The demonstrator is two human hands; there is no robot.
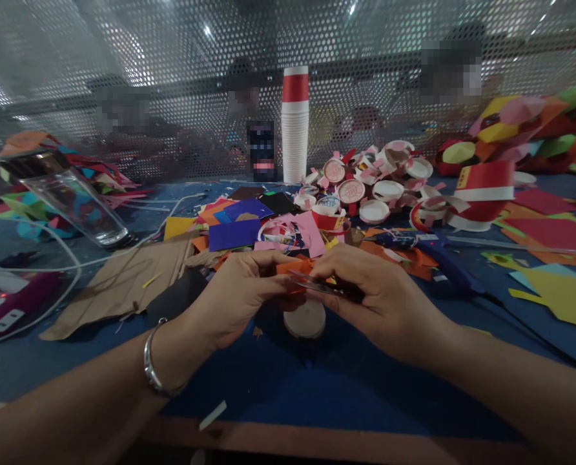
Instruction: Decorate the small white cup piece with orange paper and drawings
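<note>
The left hand (pixel 234 294) pinches orange paper (pixel 295 267) at its three o'clock; the right hand (pixel 382 297) grips scissors (pixel 313 283) at its nine.

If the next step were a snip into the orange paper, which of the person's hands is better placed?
Probably the right hand: it holds what look like scissors, right at the orange paper. The left hand pinches that paper, so it seems better suited to steadying it.

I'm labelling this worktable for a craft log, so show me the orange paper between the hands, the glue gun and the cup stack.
Orange paper (pixel 295 266): head view, on its upper part.
Glue gun (pixel 437 252): head view, on its blue body.
Cup stack (pixel 295 137): head view, on the white rims.
</note>
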